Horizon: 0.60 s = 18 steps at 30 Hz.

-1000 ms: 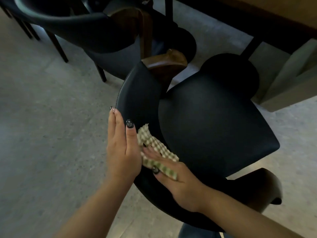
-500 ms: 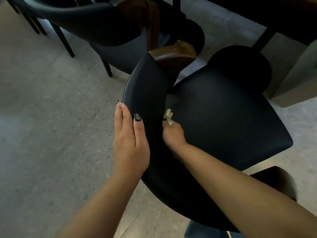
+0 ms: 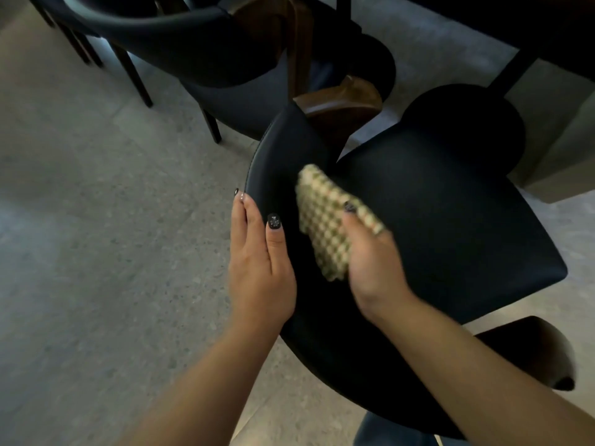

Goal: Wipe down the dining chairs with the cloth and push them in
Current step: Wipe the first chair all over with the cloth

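While the checked cloth (image 3: 325, 225) lies against the inner face of the dark chair's backrest (image 3: 283, 162), the right hand (image 3: 373, 259) pinches it, thumb on top. Left hand (image 3: 259, 268): fingers straight, flat on the backrest's outer face, bracing. Risk: cloth bunching or slipping from a light pinch; seat (image 3: 450, 226) unwiped, chair not pushed toward the table (image 3: 563, 30).

A dining room: dark padded chairs (image 3: 444, 201) beside a table (image 3: 515, 24), grey stone floor (image 3: 96, 236)

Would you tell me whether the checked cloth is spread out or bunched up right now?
Mostly spread: the checked cloth lies fairly flat against the backrest, held by the right hand.
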Available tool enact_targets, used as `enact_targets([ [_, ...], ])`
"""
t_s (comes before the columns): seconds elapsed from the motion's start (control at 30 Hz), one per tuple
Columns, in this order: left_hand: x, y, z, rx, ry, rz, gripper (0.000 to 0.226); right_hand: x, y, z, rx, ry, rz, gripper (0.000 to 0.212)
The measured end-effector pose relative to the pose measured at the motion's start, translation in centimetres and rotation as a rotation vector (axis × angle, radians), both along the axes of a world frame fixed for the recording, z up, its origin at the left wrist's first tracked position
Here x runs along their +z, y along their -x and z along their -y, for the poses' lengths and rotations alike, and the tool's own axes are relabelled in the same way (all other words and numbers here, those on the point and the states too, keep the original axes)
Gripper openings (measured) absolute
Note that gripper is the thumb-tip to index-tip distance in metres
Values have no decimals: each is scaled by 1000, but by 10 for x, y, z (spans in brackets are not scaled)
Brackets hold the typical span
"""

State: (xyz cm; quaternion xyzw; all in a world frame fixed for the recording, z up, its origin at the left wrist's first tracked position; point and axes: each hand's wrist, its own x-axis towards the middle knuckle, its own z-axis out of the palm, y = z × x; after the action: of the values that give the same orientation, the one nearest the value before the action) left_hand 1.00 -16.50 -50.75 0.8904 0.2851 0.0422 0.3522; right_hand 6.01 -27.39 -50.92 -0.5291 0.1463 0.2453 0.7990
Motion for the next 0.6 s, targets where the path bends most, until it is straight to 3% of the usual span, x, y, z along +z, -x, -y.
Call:
enact_targets([
  [0.1,3,-1,2,0,3,-34,70,-33,-39,7,-131,207,-77,32],
  [0.2,2,-1,1,6,-5,-49,71,-78,-63,-9,28,440,-155,66],
  [0.33,1,-2,0,-3,-12,-59,63,-92,-75,-47,300,421,-202,53],
  [0.5,1,-2,0,-4,2,-38,64,-76,-61,-60,269,559,107,55],
  [0.6,1,-3,0,4,-4,-25,71,-62,-41,-57,281,508,231,53],
])
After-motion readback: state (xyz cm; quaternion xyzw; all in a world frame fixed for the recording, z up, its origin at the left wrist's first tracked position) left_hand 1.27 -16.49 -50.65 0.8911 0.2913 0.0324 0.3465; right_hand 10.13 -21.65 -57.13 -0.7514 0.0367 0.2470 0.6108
